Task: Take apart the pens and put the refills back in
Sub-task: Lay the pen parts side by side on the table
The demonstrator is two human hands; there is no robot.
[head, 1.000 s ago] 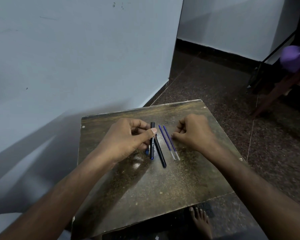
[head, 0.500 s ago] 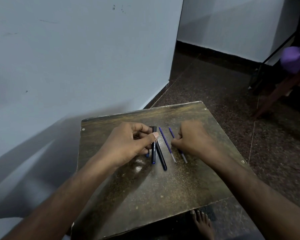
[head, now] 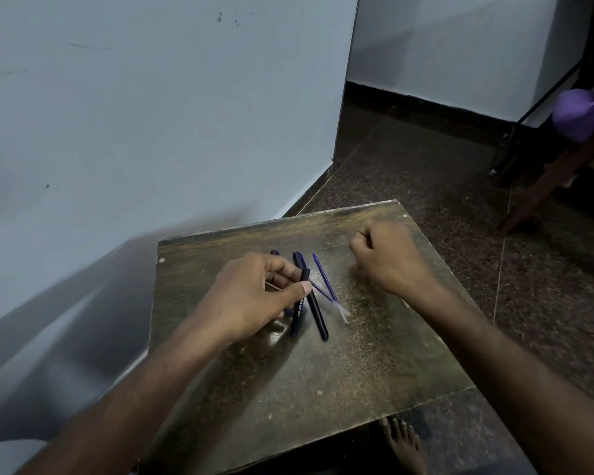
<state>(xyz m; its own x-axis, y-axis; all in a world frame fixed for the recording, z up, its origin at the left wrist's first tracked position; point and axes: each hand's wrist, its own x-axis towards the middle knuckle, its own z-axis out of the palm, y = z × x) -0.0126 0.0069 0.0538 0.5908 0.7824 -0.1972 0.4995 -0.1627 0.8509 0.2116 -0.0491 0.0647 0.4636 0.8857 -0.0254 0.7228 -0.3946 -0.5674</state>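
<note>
Two bare hands over pen parts on a worn dark wooden table (head: 323, 389)

Left hand (head: 251, 299) pinches a black pen barrel (head: 297, 313); beside it lie another dark barrel (head: 318, 317) and thin blue refills (head: 326, 286). Right hand (head: 388, 258), right of them, is a fist, contents unclear

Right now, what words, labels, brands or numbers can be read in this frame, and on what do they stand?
"ANE": white capitals along the pen barrel under the thumb of the left hand; the thumb hides the start of the word, and the small marks after it are too blurred to read.
The second black barrel, the refills, the table and the wall show no text; the wall's marks are only scuffs.
</note>
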